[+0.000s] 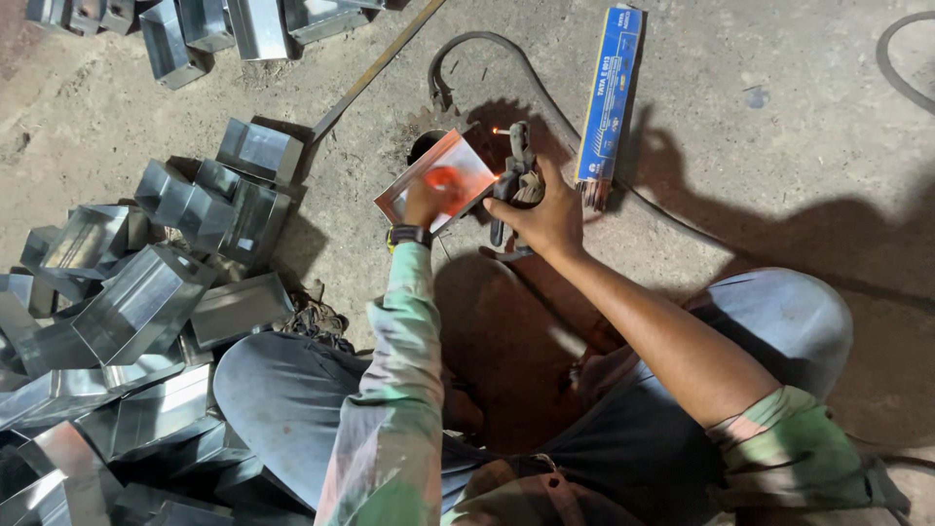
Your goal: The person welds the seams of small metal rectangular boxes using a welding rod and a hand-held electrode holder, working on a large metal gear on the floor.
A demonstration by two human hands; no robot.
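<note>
My left hand [425,200] holds a shiny rectangular sheet-metal box [443,166] tilted over the concrete floor, lit orange by a glow. My right hand [547,216] grips a dark welding electrode holder [518,173] right beside the box's right edge, where a bright spark shows. A second small spark glows just above it. A black cable [506,54] loops away from the holder across the floor. I sit with both knees bent, in grey trousers.
A heap of similar metal boxes [146,302] lies at the left, with more boxes [214,24] at the top left. A blue packet of welding rods [609,93] lies right of the holder. A thin metal strip [375,68] crosses the floor.
</note>
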